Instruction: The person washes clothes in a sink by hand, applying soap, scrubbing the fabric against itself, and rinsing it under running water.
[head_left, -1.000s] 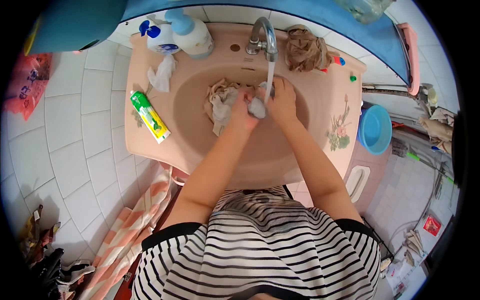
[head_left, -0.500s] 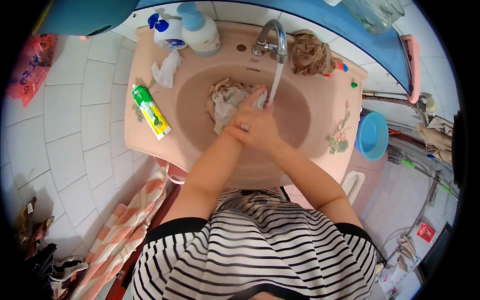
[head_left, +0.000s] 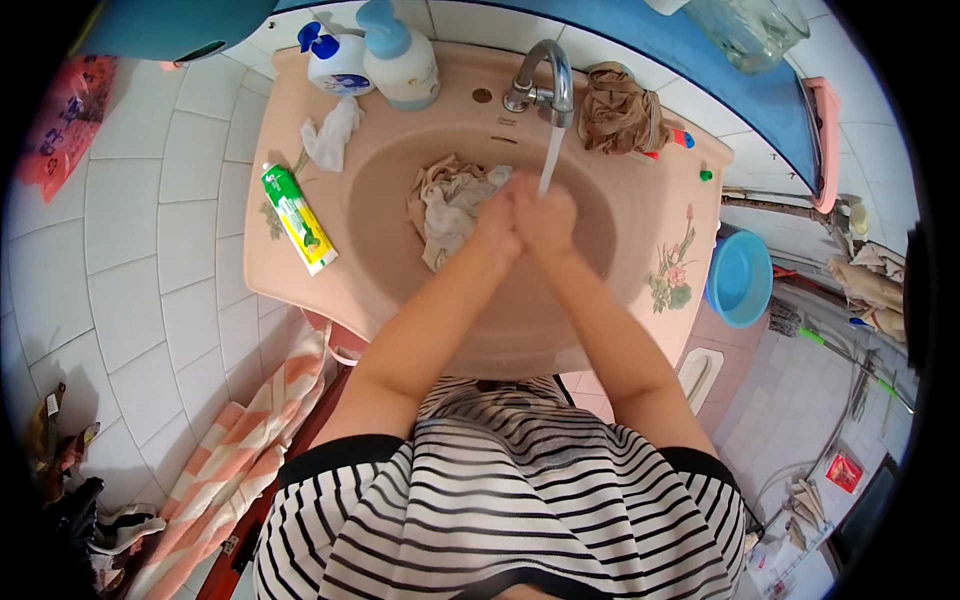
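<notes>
Both bare hands meet in the middle of a smooth, glossy pink sink with an oval bowl, right below the stream from a curved chrome tap. The left hand is pressed close against the right hand; both are blurred, so I cannot tell how far the fingers are bent or whether anything is between them. Water falls onto the right hand.

Just left of the left hand, a soft, crumpled heap of cloth, beige and greyish white, lies in the bowl; the left hand hides its right edge, and how many pieces it holds is unclear.

On the far left rim stand two plastic pump bottles: a white bottle with a dark-blue head and a rounder one with a pale-blue head. Nearer lie one thin, crumpled white piece and one green-and-yellow tube, which partly covers a printed flower. On the far right rim sit one bunched, sheer brown fabric and one small green cap. One round blue plastic basin stands beyond the sink's right edge.
</notes>
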